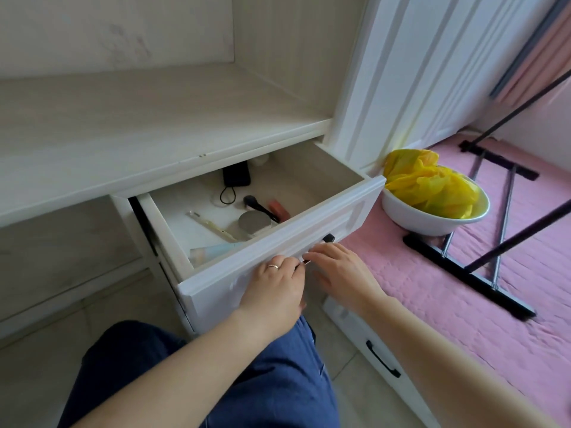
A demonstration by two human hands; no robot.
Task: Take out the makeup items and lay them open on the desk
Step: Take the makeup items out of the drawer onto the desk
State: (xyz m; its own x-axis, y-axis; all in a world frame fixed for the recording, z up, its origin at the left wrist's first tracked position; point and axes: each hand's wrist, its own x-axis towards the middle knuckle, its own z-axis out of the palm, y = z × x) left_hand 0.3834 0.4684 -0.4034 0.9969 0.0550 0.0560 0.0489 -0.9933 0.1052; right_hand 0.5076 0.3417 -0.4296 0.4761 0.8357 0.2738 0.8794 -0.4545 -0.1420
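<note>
White drawer pulled open under the bench, inside it a round silver compact near the front, black makeup brush behind it, pale blue tube at front left, slim cream stick lying diagonally, coral lipstick to the right, black pouch at the back.

A pale wood-grain desk sits in a white built-in alcove with a matching back panel. To its right stands a white panelled door. A pink quilted mattress lies beyond, bearing a white bowl of yellow cloth and a black metal rack. Beige floor tiles show below. Soft daylight fills the room.
</note>
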